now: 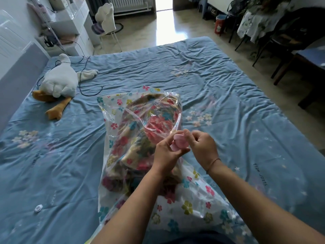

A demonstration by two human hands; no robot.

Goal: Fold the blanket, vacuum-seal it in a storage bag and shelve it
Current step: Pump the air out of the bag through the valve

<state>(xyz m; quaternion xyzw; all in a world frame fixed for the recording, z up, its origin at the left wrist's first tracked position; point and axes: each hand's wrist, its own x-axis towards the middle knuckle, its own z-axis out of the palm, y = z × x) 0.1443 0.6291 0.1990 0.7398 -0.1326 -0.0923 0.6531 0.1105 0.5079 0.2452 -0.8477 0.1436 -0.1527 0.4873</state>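
Left hand (167, 152) curled round a pink plastic piece (178, 140), right hand (202, 147) pinching the same piece from the other side. Both are working it at the storage bag (193, 199); can't tell if it's the valve or a zip clip.

Blanket (140, 138) is bundled inside the bag, which lies mid-bed (228, 85), so folding and bagging look done. The bag is loose and puffy, so my read is the air isn't out yet.

Left: finish the seal, vacuum, shelve. No vacuum or shelf spot visible. Small white cap (37, 208) sits on the sheet, well apart from the bag.
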